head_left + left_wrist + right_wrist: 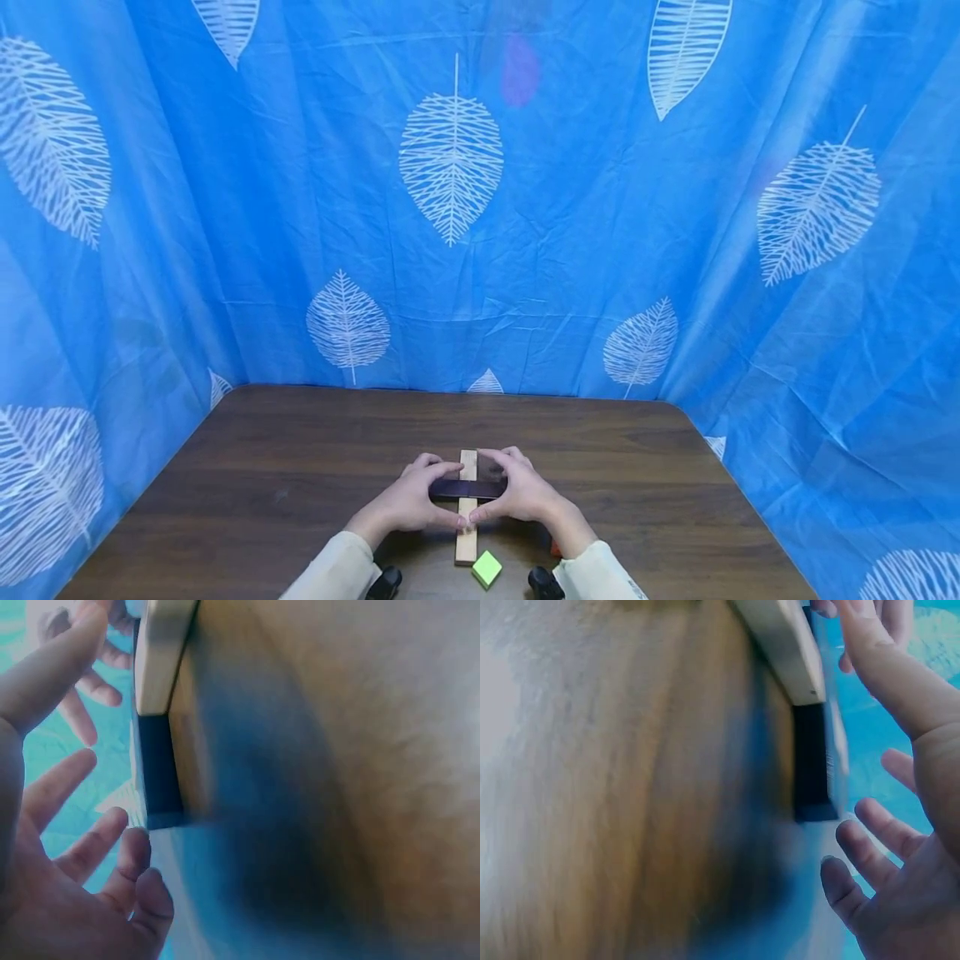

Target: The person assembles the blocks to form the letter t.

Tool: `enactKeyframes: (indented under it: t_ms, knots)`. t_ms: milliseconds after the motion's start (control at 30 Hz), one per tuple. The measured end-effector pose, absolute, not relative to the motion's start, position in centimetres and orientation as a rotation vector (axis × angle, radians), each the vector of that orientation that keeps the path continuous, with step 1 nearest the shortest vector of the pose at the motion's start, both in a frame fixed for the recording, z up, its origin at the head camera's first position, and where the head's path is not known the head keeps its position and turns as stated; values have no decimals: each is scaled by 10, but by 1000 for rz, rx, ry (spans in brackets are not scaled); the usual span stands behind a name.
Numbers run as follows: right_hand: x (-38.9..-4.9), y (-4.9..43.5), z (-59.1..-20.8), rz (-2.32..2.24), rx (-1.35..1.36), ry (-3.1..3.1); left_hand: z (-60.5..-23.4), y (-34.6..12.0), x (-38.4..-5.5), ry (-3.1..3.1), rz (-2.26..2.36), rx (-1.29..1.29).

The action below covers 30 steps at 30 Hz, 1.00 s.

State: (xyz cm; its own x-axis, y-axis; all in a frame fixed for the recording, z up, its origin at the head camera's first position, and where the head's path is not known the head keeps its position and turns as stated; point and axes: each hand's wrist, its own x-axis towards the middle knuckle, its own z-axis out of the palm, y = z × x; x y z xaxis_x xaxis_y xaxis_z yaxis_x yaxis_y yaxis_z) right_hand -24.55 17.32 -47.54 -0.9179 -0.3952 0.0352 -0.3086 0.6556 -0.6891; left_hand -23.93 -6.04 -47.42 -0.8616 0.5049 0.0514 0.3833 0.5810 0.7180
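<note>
A pale wooden strip (pixel 466 546) lies lengthwise on the table, and a dark bar (pixel 448 490) lies across it, making a cross. My left hand (pixel 405 502) curves round the cross from the left, my right hand (pixel 528 498) from the right. Both thumbs meet over the near part of the pale strip; whether they touch it I cannot tell. In the left wrist view, spread fingers stand beside the end of the dark bar (pixel 159 776) without gripping it. The right wrist view likewise has loosely bent fingers apart from the dark bar (pixel 812 765).
A bright green block (pixel 487 569) sits just beyond the near end of the pale strip. Partly behind the right forearm is an orange-red piece (pixel 555 548). A blue leaf-print curtain (pixel 450 292) hangs around the brown wooden table (pixel 300 417).
</note>
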Motion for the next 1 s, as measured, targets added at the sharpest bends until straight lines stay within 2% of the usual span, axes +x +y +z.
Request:
enactKeyframes:
  t_ms: [233,467,1000]
  knots:
    - [-231,191,-462,-1158,-704,2767,-468,-56,-221,2617,1215,1016]
    - [-212,218,-464,-1195,-680,2763,-465,-42,-202,2563,1140,1245]
    - [-177,255,-484,-1067,-586,2858,-478,-28,-191,2622,944,1329]
